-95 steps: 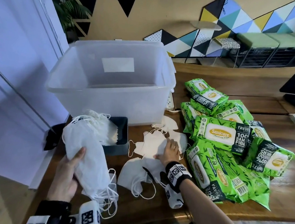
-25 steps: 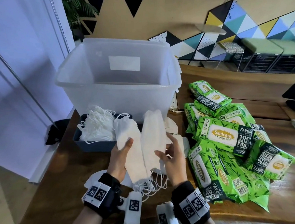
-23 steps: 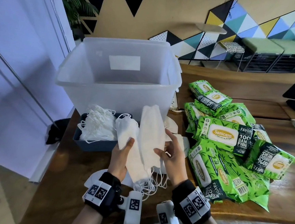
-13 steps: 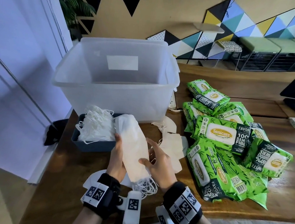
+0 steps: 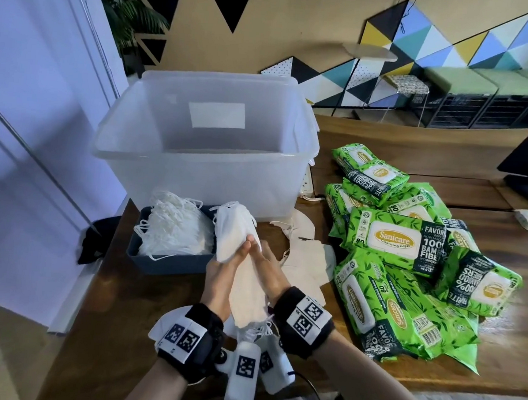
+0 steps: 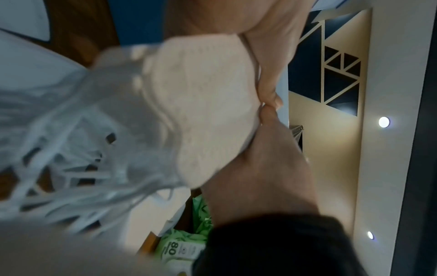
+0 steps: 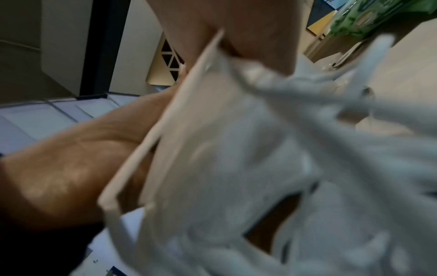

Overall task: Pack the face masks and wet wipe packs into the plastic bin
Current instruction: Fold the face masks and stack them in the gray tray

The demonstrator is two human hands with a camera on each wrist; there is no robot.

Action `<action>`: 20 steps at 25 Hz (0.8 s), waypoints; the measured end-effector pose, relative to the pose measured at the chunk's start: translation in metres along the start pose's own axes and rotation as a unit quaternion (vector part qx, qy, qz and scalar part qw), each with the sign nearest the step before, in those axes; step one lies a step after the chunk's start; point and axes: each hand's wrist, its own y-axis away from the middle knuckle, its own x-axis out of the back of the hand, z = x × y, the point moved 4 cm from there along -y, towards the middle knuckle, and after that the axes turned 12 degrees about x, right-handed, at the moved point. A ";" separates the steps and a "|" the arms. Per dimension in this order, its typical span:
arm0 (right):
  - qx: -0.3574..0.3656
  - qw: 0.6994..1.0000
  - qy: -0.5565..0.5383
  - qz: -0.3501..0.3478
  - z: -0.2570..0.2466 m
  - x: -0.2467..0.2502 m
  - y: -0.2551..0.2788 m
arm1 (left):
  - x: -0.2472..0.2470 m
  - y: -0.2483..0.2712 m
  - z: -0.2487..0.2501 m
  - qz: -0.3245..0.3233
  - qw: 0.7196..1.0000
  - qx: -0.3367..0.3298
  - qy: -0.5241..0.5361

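Stack of face masks [image 5: 240,263] tilted above the near edge of the desk [image 5: 112,308], just in front of the plastic bin [image 5: 194,174]. Clamped from both sides: left hand [image 5: 220,280] and right hand [image 5: 271,272] wrapped round it, fingertips meeting on top, ear loops dangling by the wrists. More masks heaped in a blue tray [image 5: 167,264] to the left, loose masks [image 5: 310,261] flat to the right, green wet wipe packs [image 5: 393,243] piled beyond.

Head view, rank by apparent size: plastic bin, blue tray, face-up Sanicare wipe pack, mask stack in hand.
1. plastic bin: clearly largest.
2-4. blue tray, wipe pack, mask stack: look alike; the stack is held nearer the camera, so not ranked.
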 end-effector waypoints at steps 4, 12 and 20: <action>-0.013 0.990 -0.124 -0.063 0.009 0.007 0.008 | 0.013 -0.001 0.012 0.049 0.999 -0.016 -0.013; 0.045 0.991 -0.041 -0.116 0.035 0.003 0.047 | 0.026 0.001 0.043 0.098 0.990 -0.088 0.052; -0.043 0.994 -0.093 0.034 0.037 0.004 0.040 | 0.013 0.012 0.040 0.097 0.984 -0.107 0.109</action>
